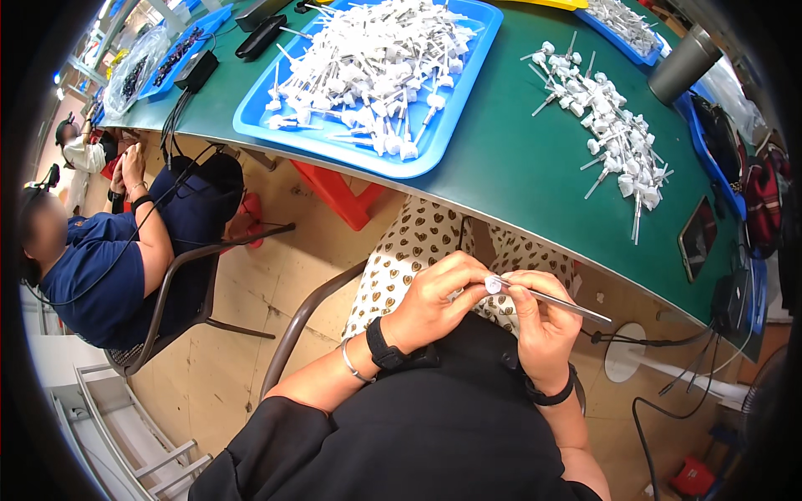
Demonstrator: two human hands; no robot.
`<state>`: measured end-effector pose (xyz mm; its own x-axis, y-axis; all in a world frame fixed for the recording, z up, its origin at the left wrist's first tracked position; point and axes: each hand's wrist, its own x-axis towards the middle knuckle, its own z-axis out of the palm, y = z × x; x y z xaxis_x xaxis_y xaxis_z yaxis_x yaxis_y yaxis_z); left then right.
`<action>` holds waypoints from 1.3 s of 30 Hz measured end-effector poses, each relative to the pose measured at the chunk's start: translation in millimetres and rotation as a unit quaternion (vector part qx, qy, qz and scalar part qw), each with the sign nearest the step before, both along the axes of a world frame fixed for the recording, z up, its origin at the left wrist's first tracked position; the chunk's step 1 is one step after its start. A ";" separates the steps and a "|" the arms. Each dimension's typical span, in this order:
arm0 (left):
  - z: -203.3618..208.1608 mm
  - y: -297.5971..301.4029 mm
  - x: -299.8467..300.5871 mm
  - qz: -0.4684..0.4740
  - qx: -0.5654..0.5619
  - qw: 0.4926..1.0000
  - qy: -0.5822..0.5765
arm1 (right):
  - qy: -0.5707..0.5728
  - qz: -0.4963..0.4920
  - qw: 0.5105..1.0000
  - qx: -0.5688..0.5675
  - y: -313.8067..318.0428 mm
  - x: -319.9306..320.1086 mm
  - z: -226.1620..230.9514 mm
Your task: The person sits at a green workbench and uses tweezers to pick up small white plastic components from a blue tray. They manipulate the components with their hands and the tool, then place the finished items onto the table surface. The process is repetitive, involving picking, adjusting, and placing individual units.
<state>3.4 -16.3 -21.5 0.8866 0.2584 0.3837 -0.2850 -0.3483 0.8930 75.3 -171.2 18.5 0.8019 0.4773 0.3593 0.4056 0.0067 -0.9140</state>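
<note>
Above my lap, my left hand [441,294] is closed in a pinch on a small white plastic part [494,285]. Close beside it, my right hand [541,327] grips a slim grey metal rod [576,308], whose far end sticks out to the right. The rod's inner end meets the white part or lies right against it; my fingers hide the exact contact. In front of me, a blue tray [251,118] holds a heap of similar white parts with thin shafts. To its right, a loose pile of these parts [610,117] lies on the green table [510,159].
A phone [697,238] and a grey metal cylinder [685,63] stand or lie at the table's right. Cables [702,392] hang below the right end. At left, a seated person [109,259] works beside a chair arm [180,280]. A red stool [338,196] is under the table.
</note>
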 end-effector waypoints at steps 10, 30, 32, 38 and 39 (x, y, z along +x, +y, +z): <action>-0.7 0.0 -0.2 -0.001 0.002 1.000 -0.002 | 0.037 -0.001 0.999 0.024 -1.7 -1.2 -4.9; -3.4 -0.4 -1.1 -0.031 -0.019 0.999 0.028 | 0.010 0.003 1.000 0.000 -2.1 0.4 -6.6; -3.4 -0.5 -1.4 -0.031 -0.021 0.999 0.033 | 0.005 0.000 1.000 -0.007 -1.3 0.1 -6.0; -2.2 0.0 -2.0 -0.033 -0.025 0.998 0.039 | -0.089 0.003 0.995 -0.045 3.1 2.1 0.1; -2.1 0.8 -2.0 -0.039 -0.017 0.998 0.039 | -0.101 0.010 0.993 -0.057 3.2 2.9 2.5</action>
<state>1.5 -15.5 -23.7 0.9312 0.1987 0.3057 -0.2400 -0.2970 0.9242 78.2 -168.0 21.0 0.7092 0.5387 0.4547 0.5815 -0.0823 -0.8094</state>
